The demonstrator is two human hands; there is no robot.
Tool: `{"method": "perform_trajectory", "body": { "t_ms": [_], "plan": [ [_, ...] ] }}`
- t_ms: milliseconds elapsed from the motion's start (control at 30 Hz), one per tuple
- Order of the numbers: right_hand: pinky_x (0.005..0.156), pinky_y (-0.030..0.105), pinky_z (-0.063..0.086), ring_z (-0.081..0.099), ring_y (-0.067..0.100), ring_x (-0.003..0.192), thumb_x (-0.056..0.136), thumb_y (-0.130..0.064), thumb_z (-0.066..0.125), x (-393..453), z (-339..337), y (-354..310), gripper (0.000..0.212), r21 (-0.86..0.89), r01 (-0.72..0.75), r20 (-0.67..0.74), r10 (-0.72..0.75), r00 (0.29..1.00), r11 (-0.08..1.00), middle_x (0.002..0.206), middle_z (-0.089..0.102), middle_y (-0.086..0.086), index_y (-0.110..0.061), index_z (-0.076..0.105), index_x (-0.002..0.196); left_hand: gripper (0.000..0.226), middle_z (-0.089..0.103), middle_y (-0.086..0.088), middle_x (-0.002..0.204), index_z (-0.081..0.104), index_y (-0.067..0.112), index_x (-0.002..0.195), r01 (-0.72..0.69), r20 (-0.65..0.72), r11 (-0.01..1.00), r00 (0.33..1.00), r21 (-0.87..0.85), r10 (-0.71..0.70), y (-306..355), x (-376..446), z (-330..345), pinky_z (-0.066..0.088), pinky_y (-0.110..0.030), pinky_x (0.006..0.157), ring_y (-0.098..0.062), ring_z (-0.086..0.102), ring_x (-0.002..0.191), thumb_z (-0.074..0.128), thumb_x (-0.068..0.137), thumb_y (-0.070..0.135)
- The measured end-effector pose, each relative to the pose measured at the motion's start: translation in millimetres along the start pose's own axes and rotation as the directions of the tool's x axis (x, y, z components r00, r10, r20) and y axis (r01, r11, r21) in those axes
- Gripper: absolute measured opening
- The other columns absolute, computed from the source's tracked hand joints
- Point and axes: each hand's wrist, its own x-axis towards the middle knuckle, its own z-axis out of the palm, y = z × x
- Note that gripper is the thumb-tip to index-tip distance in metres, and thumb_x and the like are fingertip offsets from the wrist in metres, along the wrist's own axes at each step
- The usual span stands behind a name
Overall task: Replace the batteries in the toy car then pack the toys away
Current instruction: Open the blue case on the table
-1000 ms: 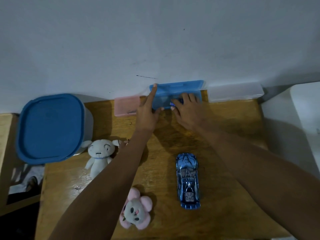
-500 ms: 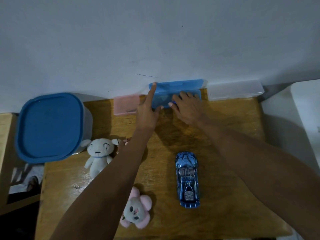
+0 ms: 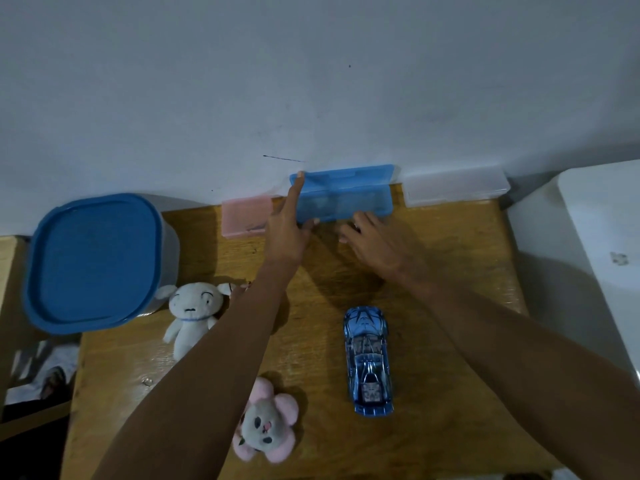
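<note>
A shiny blue toy car (image 3: 369,358) lies on the wooden table (image 3: 460,258), nose toward the wall. A translucent blue plastic case (image 3: 346,199) stands open against the wall. My left hand (image 3: 285,233) is at the case's left end, with the straight index finger along that end and the thumb touching the front edge. My right hand (image 3: 377,244) hovers just in front of the case with its fingers curled under; I cannot see whether they hold anything. A white plush (image 3: 190,313) and a pink-and-grey plush (image 3: 266,424) lie on the left side of the table.
A tub with a blue lid (image 3: 93,261) stands at the table's left edge. A small pink case (image 3: 244,216) and a clear case (image 3: 457,185) flank the blue one along the wall. A white surface (image 3: 595,254) borders the table on the right.
My right hand has drawn back out of the blue case toward me. My left hand has stayed at the case's left end. The car and plush toys have not moved.
</note>
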Motion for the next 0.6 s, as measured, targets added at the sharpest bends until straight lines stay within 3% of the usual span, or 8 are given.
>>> {"method": "perform_trajectory", "body": {
  "t_ms": [233, 600],
  "plan": [
    [0.089, 0.042, 0.043, 0.05, 0.027, 0.11, 0.101, -0.034, 0.049, -8.6, 4.9, -7.4, 0.031, -0.039, -0.083, 0.019, 0.083, 0.996, 0.996, 0.123, 0.053, 0.009, -0.025, 0.057, 0.13, 0.095, 0.062, -0.012, 0.129, 0.018, 0.048, 0.157, 0.008, 0.001, 1.0, 1.0, -0.019, -0.008, -1.3, -2.0, 0.8, 0.059, -0.05, 0.093, -0.024, 0.063, 0.115, 0.071, 0.091, 0.006],
    [0.094, 0.042, 0.04, 0.049, 0.028, 0.121, 0.097, -0.026, 0.06, -13.1, 21.3, -3.7, 0.037, -0.006, -0.107, -0.103, 0.106, 0.989, 0.994, 0.131, 0.057, 0.007, -0.019, 0.061, 0.133, 0.091, 0.064, -0.012, 0.122, 0.02, 0.042, 0.159, 0.003, -0.008, 1.0, 1.0, 0.015, -0.002, -0.2, -1.9, 1.8, 0.059, -0.043, 0.09, -0.022, 0.065, 0.107, 0.071, 0.092, 0.008]
  ]
}}
